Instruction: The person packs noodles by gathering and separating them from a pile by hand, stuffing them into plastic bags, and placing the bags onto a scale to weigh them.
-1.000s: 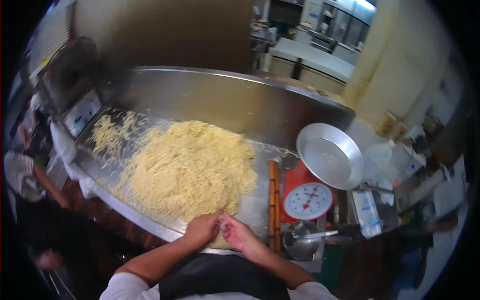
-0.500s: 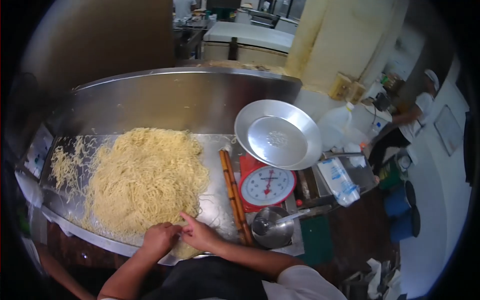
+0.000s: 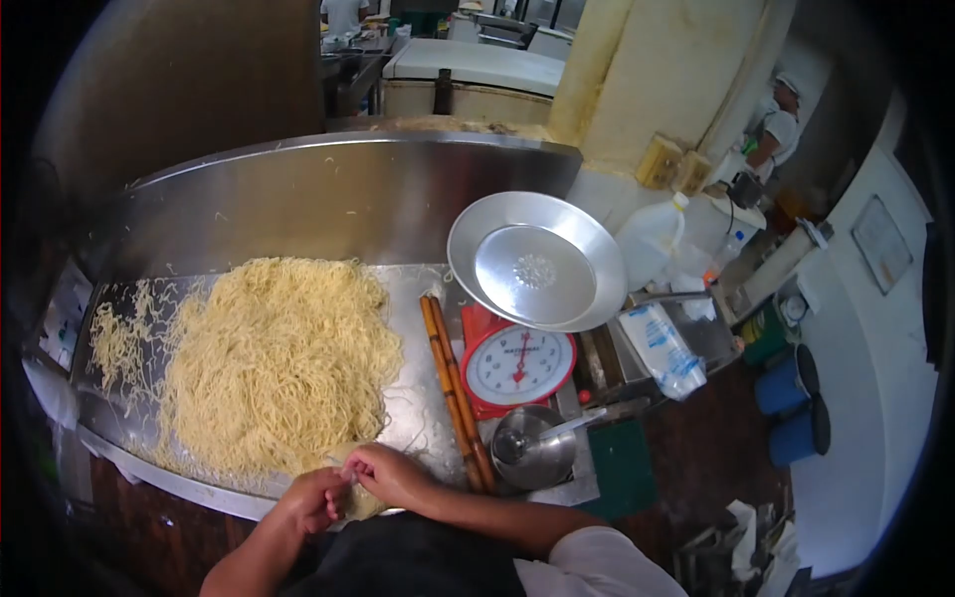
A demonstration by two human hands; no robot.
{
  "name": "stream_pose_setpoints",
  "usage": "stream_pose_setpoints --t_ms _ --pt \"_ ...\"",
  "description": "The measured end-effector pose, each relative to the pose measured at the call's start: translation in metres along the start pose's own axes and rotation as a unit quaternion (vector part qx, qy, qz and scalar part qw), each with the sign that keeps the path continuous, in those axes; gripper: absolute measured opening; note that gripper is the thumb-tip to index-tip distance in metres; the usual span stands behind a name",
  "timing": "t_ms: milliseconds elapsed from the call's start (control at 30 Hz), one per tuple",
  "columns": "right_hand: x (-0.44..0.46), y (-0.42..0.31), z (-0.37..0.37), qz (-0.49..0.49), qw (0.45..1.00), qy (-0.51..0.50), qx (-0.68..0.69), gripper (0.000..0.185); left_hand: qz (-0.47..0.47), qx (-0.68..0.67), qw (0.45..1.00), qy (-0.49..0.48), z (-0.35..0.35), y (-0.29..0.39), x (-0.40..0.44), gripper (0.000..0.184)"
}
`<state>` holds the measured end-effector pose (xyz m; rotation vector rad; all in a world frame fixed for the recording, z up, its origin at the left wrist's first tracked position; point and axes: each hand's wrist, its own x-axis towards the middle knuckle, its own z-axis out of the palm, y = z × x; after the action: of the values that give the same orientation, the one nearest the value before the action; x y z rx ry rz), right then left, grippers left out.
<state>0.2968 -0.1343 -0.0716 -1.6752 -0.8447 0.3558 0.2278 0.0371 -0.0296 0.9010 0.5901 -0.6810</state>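
The left hand (image 3: 316, 497) and right hand (image 3: 388, 476) pinch their fingers together on a bag (image 3: 364, 504), so its top likely stays shut. Noodles (image 3: 274, 368) sit close, probably for easy reach.

A hand could slip between the noodles (image 3: 279, 368) and sticks (image 3: 445, 373). Right of them, the scale (image 3: 542, 370) (with a big pan (image 3: 572, 274)) blocks the way.
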Motion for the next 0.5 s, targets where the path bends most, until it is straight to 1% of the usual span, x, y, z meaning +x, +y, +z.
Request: stream_pose_setpoints --t_ms 33,67,167,200,233,300,367,400,500 --pt "0.0 -0.003 -0.002 -0.031 0.999 0.025 -0.026 0.017 -0.018 -0.114 0.992 -0.051 0.006 0.001 -0.001 0.011" --pt "0.0 -0.005 -0.005 -0.062 0.995 0.05 -0.053 0.018 -0.041 -0.12 0.992 -0.011 0.018 0.003 -0.004 0.011" --pt "-0.007 -0.017 -0.01 -0.007 0.997 0.013 -0.08 0.021 0.005 0.005 1.0 0.006 0.012 0.001 0.005 0.015" --pt "-0.007 -0.02 -0.013 -0.011 0.996 0.004 -0.092 0.022 0.005 0.112 0.994 0.009 0.011 0.01 0.001 0.017" --pt "-0.006 -0.023 -0.015 -0.017 0.995 -0.007 -0.102 0.022 0.028 0.182 0.983 0.003 0.004 0.013 0.004 0.018" --pt "-0.007 -0.018 -0.013 -0.02 0.992 -0.025 -0.12 0.022 0.104 0.34 0.933 0.049 0.004 0.02 -0.001 0.023" --pt "-0.007 -0.003 -0.012 -0.011 0.989 -0.037 -0.14 0.022 0.206 0.43 0.874 0.091 -0.01 0.009 0.009 0.024" --pt "-0.007 -0.003 -0.012 0.012 0.989 -0.031 -0.147 0.017 0.255 0.473 0.836 0.11 -0.015 0.005 0.013 0.026" --pt "-0.001 -0.006 -0.025 0.086 0.965 -0.104 -0.225 0.013 0.216 0.573 0.781 0.124 0.008 0.01 -0.001 0.027"
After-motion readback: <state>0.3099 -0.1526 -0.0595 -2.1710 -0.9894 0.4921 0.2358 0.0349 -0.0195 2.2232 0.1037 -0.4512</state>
